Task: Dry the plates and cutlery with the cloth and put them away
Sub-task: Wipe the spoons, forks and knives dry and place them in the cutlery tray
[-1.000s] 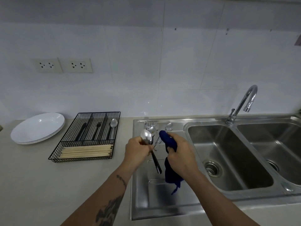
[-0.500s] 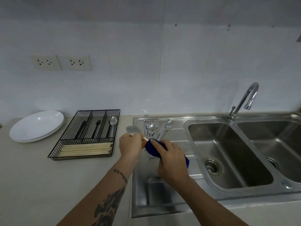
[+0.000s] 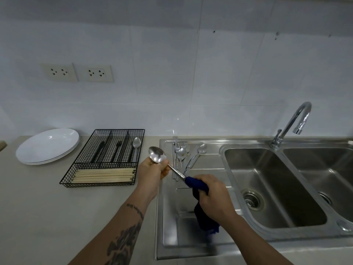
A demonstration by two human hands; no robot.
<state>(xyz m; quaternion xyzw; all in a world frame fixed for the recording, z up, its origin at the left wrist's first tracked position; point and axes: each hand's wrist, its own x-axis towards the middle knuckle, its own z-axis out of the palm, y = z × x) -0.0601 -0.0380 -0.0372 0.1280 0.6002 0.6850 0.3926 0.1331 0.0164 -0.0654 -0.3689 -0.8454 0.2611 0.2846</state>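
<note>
**Spoon handle in the cloth over the drainboard**

Above the steel drainboard (image 3: 206, 165) I see my left hand (image 3: 150, 175) pinching a spoon (image 3: 157, 154) below its bowl; my right hand (image 3: 215, 197) clenches the blue cloth (image 3: 196, 185) around the handle. Loose cutlery (image 3: 183, 153) lies behind.

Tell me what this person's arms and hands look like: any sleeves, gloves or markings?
Both forearms are bare, with no sleeves in view. The left hand and right hand wear no gloves, and no rings show. The left forearm carries dark tattoos: a thin line of script near the wrist and a larger dark design further up.
</note>
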